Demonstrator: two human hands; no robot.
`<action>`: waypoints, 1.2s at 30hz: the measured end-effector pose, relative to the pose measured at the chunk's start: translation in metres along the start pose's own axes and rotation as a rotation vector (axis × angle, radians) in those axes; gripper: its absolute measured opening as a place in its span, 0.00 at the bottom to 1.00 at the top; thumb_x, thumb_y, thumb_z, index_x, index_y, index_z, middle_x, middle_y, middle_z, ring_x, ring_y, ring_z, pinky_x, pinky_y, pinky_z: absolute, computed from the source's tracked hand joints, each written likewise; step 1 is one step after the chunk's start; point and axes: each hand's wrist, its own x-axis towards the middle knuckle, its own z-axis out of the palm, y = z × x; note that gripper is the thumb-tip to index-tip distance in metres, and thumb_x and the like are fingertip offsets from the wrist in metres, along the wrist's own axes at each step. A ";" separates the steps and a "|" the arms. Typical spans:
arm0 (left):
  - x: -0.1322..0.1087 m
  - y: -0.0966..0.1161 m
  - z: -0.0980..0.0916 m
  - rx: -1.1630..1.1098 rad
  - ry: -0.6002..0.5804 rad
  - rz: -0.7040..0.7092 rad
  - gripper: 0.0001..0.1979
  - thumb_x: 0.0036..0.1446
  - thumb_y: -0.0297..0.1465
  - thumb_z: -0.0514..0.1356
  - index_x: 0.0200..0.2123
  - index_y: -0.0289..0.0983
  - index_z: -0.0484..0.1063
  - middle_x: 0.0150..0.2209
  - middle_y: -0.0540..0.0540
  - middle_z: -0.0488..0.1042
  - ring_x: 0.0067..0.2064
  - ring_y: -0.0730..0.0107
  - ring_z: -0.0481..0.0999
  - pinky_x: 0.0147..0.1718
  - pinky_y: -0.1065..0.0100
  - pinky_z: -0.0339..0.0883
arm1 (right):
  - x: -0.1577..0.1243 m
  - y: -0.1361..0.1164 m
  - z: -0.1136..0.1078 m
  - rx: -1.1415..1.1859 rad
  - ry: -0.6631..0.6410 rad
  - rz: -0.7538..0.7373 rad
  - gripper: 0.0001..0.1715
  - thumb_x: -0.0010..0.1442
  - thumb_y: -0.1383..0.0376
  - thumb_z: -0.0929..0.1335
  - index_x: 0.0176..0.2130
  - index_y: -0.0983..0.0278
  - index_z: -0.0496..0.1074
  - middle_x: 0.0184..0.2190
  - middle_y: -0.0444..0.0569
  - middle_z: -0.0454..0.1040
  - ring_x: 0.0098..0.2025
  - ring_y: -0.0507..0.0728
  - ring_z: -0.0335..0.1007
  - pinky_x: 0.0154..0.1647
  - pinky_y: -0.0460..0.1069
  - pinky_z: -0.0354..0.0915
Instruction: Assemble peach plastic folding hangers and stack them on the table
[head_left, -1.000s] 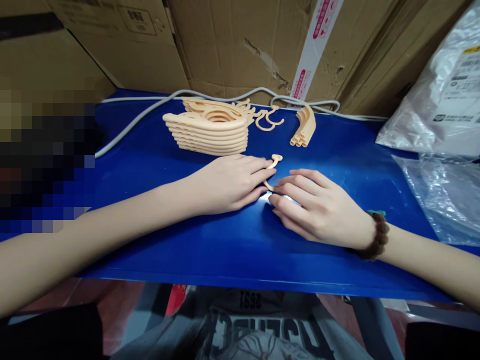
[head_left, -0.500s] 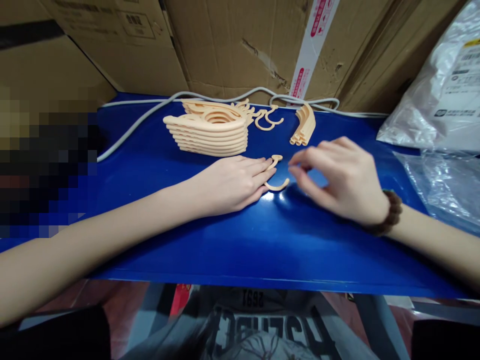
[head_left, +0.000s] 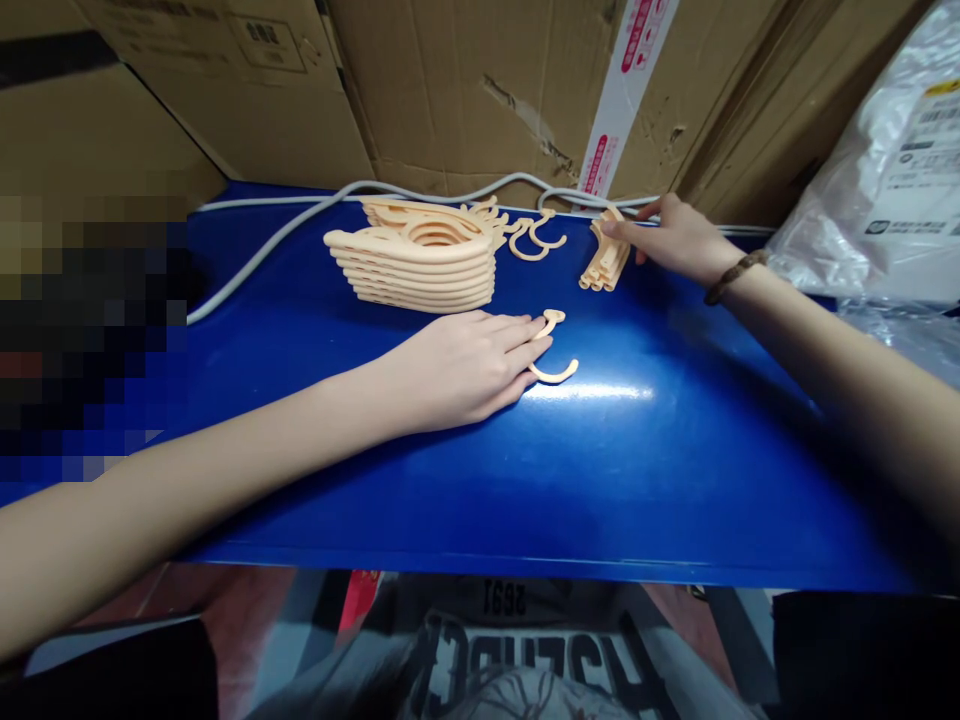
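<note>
My left hand (head_left: 480, 368) lies flat on the blue table, fingers stretched out over part of a cream plastic hanger hook (head_left: 556, 377). The hook's curved end and its flat tip show beyond the fingertips; the rest is hidden. At the back right, my right hand (head_left: 679, 237) is over a small bundle of curved cream plastic pieces (head_left: 604, 268). One finger touches the bundle's upper part, with the fingers apart. Left of it lie several loose cream hooks (head_left: 530, 252) beside a stack of cream plastic hanger parts (head_left: 420, 275).
A white cable (head_left: 281, 240) runs along the back of the blue table (head_left: 450, 500). Cardboard boxes (head_left: 450, 90) stand behind it. On the right is a clear plastic bag (head_left: 892, 190) with a printed label. A pixelated patch covers the far left.
My right hand has moved back and to the right, from beside the hook to the bundle of curved pieces. My left hand has stayed in place on the hook.
</note>
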 end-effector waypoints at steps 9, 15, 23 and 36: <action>0.000 0.000 0.000 0.004 -0.018 -0.016 0.23 0.76 0.32 0.47 0.60 0.25 0.74 0.63 0.33 0.75 0.60 0.52 0.79 0.56 0.56 0.76 | 0.000 -0.001 0.006 0.043 0.061 0.006 0.27 0.64 0.58 0.72 0.58 0.68 0.71 0.42 0.54 0.79 0.46 0.62 0.77 0.53 0.58 0.70; 0.000 0.000 0.000 0.002 -0.013 -0.014 0.23 0.76 0.32 0.46 0.60 0.26 0.74 0.63 0.34 0.75 0.60 0.52 0.79 0.57 0.56 0.76 | 0.004 0.002 0.008 0.071 0.079 0.016 0.26 0.64 0.64 0.71 0.59 0.70 0.71 0.48 0.58 0.79 0.41 0.61 0.78 0.50 0.58 0.72; 0.000 -0.001 -0.001 -0.007 0.004 -0.010 0.23 0.76 0.32 0.47 0.60 0.25 0.75 0.62 0.34 0.76 0.60 0.51 0.80 0.56 0.56 0.77 | 0.003 0.004 0.005 0.013 0.104 0.024 0.24 0.64 0.65 0.69 0.58 0.70 0.72 0.48 0.58 0.79 0.49 0.64 0.77 0.54 0.59 0.70; 0.001 0.000 -0.001 -0.027 -0.056 -0.037 0.23 0.76 0.33 0.47 0.61 0.27 0.73 0.64 0.33 0.74 0.61 0.53 0.78 0.58 0.57 0.74 | -0.003 0.000 0.001 -0.047 0.041 -0.023 0.27 0.65 0.59 0.70 0.59 0.69 0.71 0.34 0.53 0.81 0.46 0.64 0.76 0.53 0.57 0.68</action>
